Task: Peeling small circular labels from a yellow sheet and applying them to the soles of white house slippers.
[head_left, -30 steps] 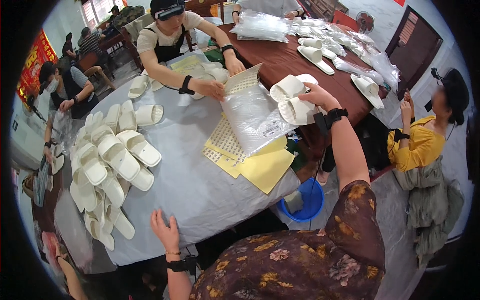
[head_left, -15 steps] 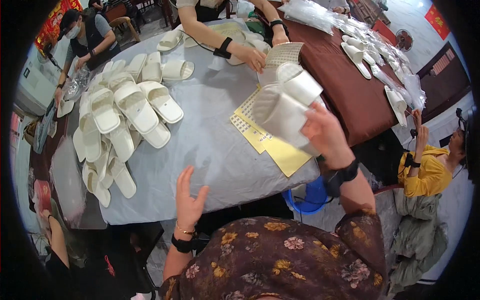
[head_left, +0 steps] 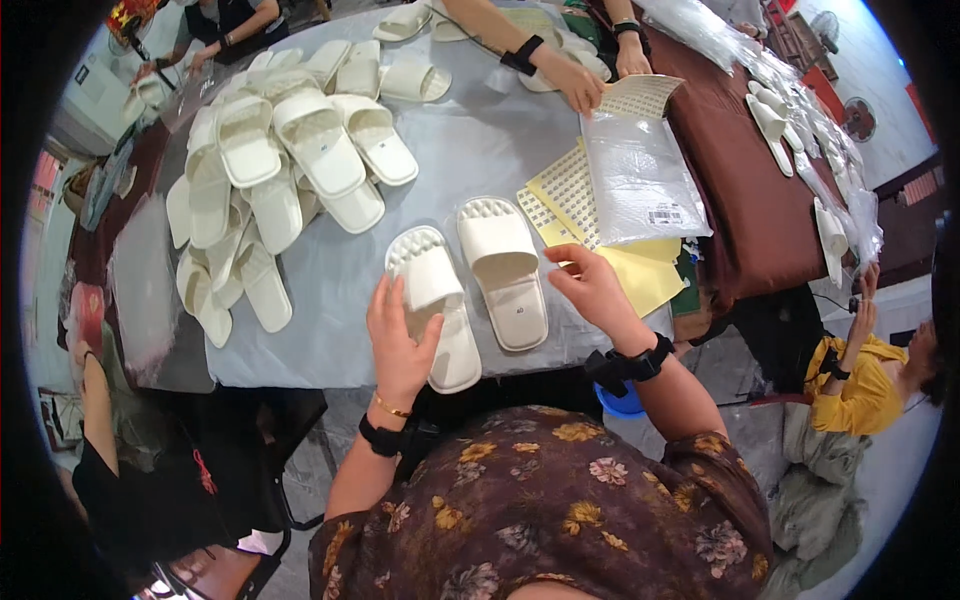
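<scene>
Two white slippers lie side by side near the table's front edge, toes pointing away from me. My left hand (head_left: 399, 345) is at the left slipper (head_left: 456, 345), thumb and fingers apart over its near left side; whether it touches cannot be told. Just right of the right slipper (head_left: 515, 315), my right hand (head_left: 592, 289) hovers with loosely bent fingers and nothing in them. Beyond it, a clear plastic bag (head_left: 640, 175) with a barcode label lies over yellow sticker sheets (head_left: 638, 280).
A heap of white slippers (head_left: 330, 165) covers the table's left side. Across the table, a co-worker's hand (head_left: 570, 80) touches a sticker sheet. Bagged slippers (head_left: 770, 120) lie on the brown cloth (head_left: 735, 225) to the right. A blue bucket (head_left: 620, 400) stands below the table edge.
The two slippers my right hand was holding up now rest on the table, and that hand has let go. My left hand has moved up to the left slipper. The plastic bag is now fully visible.
</scene>
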A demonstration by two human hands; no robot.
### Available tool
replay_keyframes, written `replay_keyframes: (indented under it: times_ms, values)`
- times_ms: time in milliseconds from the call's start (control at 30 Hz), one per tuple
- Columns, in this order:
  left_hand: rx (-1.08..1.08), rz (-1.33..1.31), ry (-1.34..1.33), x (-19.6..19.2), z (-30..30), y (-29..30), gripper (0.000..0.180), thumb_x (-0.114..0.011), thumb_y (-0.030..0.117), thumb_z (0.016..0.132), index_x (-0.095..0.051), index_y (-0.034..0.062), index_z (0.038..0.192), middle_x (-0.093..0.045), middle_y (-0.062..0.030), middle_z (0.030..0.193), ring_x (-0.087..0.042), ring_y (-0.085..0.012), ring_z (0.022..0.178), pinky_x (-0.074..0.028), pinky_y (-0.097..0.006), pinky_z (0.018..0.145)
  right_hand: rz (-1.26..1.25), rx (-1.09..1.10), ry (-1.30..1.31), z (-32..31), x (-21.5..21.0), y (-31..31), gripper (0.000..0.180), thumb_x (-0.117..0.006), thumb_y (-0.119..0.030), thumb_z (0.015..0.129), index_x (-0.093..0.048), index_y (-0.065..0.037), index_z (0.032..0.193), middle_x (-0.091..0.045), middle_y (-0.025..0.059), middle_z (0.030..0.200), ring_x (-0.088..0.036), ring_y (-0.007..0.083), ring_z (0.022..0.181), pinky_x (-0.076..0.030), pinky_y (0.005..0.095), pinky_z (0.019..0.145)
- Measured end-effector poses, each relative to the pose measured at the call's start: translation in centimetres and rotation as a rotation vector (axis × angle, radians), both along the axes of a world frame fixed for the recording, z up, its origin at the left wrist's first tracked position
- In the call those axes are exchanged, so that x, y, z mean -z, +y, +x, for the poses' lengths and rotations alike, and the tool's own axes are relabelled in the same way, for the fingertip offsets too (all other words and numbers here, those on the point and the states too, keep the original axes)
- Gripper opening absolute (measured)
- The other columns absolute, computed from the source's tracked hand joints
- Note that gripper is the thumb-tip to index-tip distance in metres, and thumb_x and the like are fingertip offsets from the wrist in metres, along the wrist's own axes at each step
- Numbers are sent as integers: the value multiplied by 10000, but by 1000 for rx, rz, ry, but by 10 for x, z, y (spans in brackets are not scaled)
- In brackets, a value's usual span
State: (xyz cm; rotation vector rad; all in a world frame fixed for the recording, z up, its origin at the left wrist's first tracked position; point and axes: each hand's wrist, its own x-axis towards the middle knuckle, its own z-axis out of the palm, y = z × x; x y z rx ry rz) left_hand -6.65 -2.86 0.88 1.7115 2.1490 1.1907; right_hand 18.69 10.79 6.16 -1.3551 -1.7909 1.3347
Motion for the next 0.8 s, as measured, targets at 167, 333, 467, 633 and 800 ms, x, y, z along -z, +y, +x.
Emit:
replay_keyframes:
  times_ms: [167,333,467,633,800]
  values:
    - [195,205,214,5,28,-7,458,-735,188,795,-626,47,1217,-572,-152,1264,-538,-343,1144,-422,-459,965,227,-90,-175,8,25,-21,235,-655,-55,833,-681,-12,1062,-647,142,955,-637,246,767,-525,348,713]
    - [347,36,212,6,38,5,473,-741,203,798,-614,56,1230,-581,-133,1204,-556,-330,1074,-447,-430,906,388,-217,-225,-10,42,-40,163,-642,-66,837,-687,-53,993,-612,155,919,-631,355,818,-518,421,723]
    - [363,58,190,1,36,19,448,-729,174,801,-616,55,1217,-581,-129,1183,-558,-324,1057,-449,-419,891,465,-156,-270,-18,45,-44,64,-639,-89,846,-660,-63,901,-606,131,891,-622,354,821,-510,448,704]
    - [416,76,266,-4,43,26,394,-719,143,793,-635,53,1168,-590,-110,1170,-570,-305,1031,-460,-418,881,523,-163,-292,-20,46,-41,40,-635,-104,852,-646,-74,877,-607,116,862,-625,341,816,-509,443,693]
    - [625,61,189,3,51,33,380,-716,117,786,-643,62,1155,-600,-101,1166,-578,-310,1085,-466,-430,922,517,-167,-351,-22,48,-38,55,-624,-128,866,-620,-75,879,-608,119,853,-626,344,822,-511,452,694]
